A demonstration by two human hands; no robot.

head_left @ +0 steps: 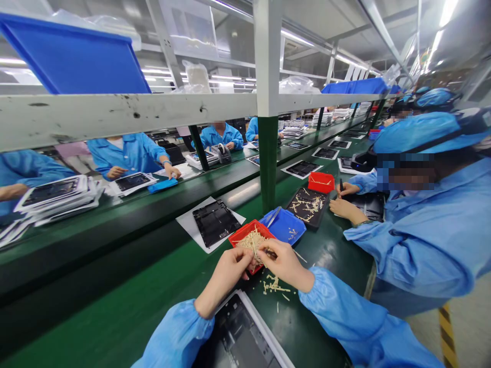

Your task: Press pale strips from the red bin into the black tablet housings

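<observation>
Over a red tray (pixel 237 236) heaped with short pale strips (pixel 251 239), my two hands meet with their fingertips close together. My left hand (pixel 230 268) pinches with thumb and forefinger, and my right hand (pixel 286 259) is pinched beside it. Whatever lies between the fingertips is too small to tell from the strips behind. More loose strips (pixel 274 285) are scattered on the green bench below my right hand. Under my left forearm lies a dark tablet-like panel (pixel 238 332) on a white-edged stack, partly hidden by the sleeve.
A blue tray (pixel 289 225) holding tweezers (pixel 273 217) adjoins the red one. Beyond are a black tray (pixel 307 207) of strips and another panel (pixel 215 222) on white paper. A post (pixel 267 163) rises behind the trays. At right, a co-worker's hands (pixel 347 202) work close by.
</observation>
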